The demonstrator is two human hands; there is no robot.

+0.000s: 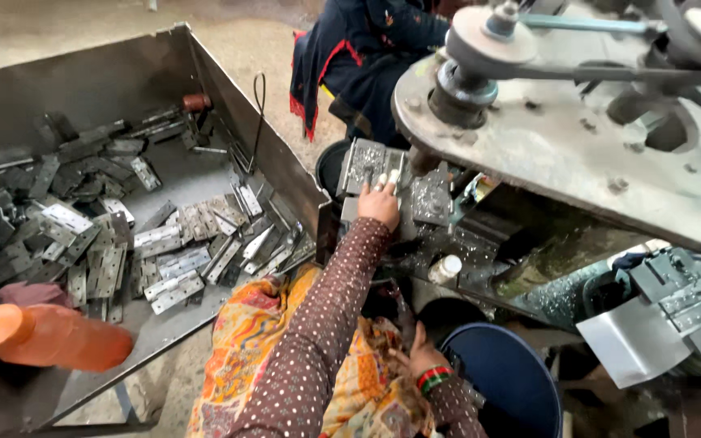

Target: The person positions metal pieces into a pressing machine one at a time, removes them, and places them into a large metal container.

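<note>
Fingers (381,188) curled on hinge plate (364,165)

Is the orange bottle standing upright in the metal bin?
No: the orange bottle lies on its side at the near edge of the metal bin, beside the pile of hinges.

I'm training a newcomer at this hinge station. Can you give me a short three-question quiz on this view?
1. True or false: the left hand reaches up to the metal plates on the machine.
2. Where do the loose metal hinges lie? A) in the blue bucket B) in the large metal tray C) on the floor
3. What colour is the bottle lying at the tray's near edge?

Key: 1 true; 2 B; 3 orange.
</note>
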